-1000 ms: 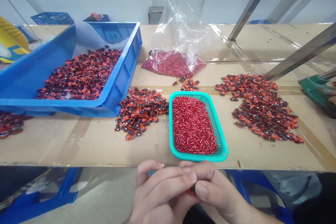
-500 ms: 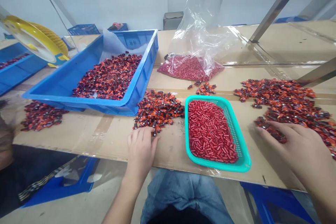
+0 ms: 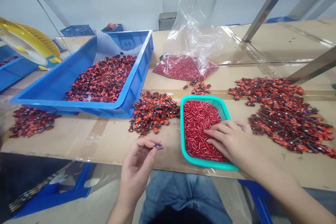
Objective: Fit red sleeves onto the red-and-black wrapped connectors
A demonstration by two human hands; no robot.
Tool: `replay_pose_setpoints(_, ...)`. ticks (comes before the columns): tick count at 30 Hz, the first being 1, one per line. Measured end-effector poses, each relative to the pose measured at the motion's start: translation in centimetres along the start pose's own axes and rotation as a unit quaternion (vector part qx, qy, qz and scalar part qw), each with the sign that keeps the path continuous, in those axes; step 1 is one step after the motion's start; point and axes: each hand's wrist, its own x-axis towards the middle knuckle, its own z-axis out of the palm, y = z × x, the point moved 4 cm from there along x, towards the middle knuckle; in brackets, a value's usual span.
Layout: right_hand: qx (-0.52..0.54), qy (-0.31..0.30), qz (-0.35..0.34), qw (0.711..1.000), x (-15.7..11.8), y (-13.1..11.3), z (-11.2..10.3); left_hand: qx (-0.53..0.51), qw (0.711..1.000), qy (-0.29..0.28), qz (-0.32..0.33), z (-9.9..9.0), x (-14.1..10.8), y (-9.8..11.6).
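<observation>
My left hand point(image 3: 139, 161) is closed in a pinch on a small black-and-orange part point(image 3: 158, 146), held just above the table edge. In front of it lies a pile of similar black-and-orange parts point(image 3: 154, 112). My right hand point(image 3: 236, 141) reaches over the right rim of a green plastic basket point(image 3: 183, 140). Short red tubes point(image 3: 199, 122) fill this basket, and my right fingertips touch them with the fingers apart. No tube shows clearly between those fingers.
A large blue crate point(image 3: 126, 106) of black-and-orange parts stands at the left, near a yellow fan point(image 3: 31, 42). Behind the basket sits a clear bag point(image 3: 186, 66) of red tubes. A wide pile of parts point(image 3: 286, 115) spreads at the right, before a metal post point(image 3: 315, 64).
My right hand has moved left from the right-hand pile to the green basket. My left hand has drawn back from the middle pile, now with a black-and-orange part in its fingertips.
</observation>
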Motion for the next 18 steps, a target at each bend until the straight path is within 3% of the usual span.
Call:
replay_pose_setpoints(4,-0.008,-0.04,-0.001,0.999,0.6,0.1,0.5,-0.265,0.953,-0.014,-0.147,1.3,-0.6,0.7)
replay_pose_setpoints(9,-0.009,-0.052,-0.002,0.999,0.8,0.0,0.5,-0.352,0.913,-0.009,-0.207,2.4,-1.2,1.7)
replay_pose_setpoints(13,0.007,-0.053,-0.001,0.999,0.7,0.1,0.8,-0.367,0.907,-0.062,-0.196,2.8,-1.5,2.1)
replay_pose_setpoints(18,0.037,-0.058,-0.006,0.998,1.1,-0.1,0.8,-0.286,0.949,-0.056,-0.121,2.5,-1.8,2.3)
